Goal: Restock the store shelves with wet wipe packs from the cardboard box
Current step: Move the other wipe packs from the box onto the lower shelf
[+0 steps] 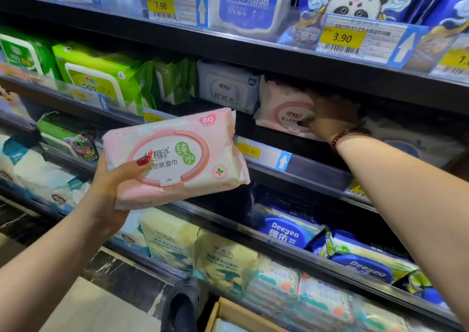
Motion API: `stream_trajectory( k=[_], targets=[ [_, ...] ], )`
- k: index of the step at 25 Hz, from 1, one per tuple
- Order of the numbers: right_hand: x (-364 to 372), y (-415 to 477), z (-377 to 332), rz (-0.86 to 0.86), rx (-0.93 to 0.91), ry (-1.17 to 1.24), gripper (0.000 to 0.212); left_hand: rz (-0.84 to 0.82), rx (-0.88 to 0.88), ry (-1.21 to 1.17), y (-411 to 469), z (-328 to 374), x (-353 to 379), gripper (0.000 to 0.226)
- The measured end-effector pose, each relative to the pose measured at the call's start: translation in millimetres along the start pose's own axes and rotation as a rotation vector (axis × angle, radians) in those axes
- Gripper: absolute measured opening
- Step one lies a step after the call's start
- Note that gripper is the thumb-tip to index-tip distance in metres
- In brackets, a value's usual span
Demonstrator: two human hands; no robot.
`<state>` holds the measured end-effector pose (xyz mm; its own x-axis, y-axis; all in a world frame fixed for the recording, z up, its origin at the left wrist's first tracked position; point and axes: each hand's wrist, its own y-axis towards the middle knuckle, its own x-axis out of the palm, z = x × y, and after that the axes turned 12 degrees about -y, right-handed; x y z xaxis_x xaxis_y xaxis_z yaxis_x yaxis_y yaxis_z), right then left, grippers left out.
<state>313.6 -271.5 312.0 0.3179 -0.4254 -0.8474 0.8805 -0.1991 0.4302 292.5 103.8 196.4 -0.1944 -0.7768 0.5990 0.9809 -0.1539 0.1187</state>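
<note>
Step in hand: placing. One pack is up at shelf height while another is being settled in the row, so I judge restocking is mid-way.
Left hand: the left hand point(109, 187) grasps the soft pink plastic wet wipe pack with a round flip lid point(175, 156) from below, with the thumb laid across its face. It is held in the air, near side of the shelves, label up.
Right hand: the right hand point(330, 116) reaches far into the middle black metal shelf point(317, 169) and touches the right end of a matching pink pack on the shelf point(281, 108). It is in shadow, so I cannot tell whether the fingers grip or only push.
Source: the brown cardboard box point(228, 314) sits on the floor at the near bottom edge, with only a corner showing.
Next move: likely the held pack goes into the dark slot left of the shelved pink one. This calls for tilting it upright and sliding it in low.
Around: a white pack with a grey lid point(228, 88) stands left of that slot and bright green packs point(101, 75) farther left. Blue-lidded packs point(286, 230) lie on the shelf below.
In the way: the clear front rail carrying the yellow 10.50 price tag point(250, 151), the low shelf above, and the right forearm across the opening.
</note>
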Motion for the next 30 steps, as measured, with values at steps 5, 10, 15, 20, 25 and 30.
stream_trajectory(
  k=[5, 10, 15, 20, 25, 30],
  targets=[
    [-4.9, -2.1, 12.3, -0.082, -0.025, 0.065, 0.072, -0.011, -0.016, -0.012, -8.9, 3.2, 10.2, 0.069],
    [-49.0, -61.7, -7.7, -0.155, -0.098, 0.629, 0.045, -0.040, -0.094, -0.046, -18.5, 15.6, 29.8, 0.105],
    [-86.7, -129.0, -23.8, -0.518, -0.172, 1.348, 0.044, -0.096, -0.058, -0.033, -22.1, 12.6, 73.2, 0.089],
    [-82.7, -130.5, -7.4, -0.390, 0.093, 1.463, 0.038, 0.031, -0.177, 0.046, -11.2, 7.0, 126.6, 0.098],
    [-85.6, -118.3, 15.6, -0.395, 0.284, 1.488, 0.037, -0.016, -0.092, 0.210, 2.1, 11.9, 163.9, 0.036],
    [-79.8, -93.9, 29.8, -0.407, 0.393, 1.488, 0.044, -0.121, -0.116, 0.461, 26.8, 16.4, 180.3, 0.041]
  ],
)
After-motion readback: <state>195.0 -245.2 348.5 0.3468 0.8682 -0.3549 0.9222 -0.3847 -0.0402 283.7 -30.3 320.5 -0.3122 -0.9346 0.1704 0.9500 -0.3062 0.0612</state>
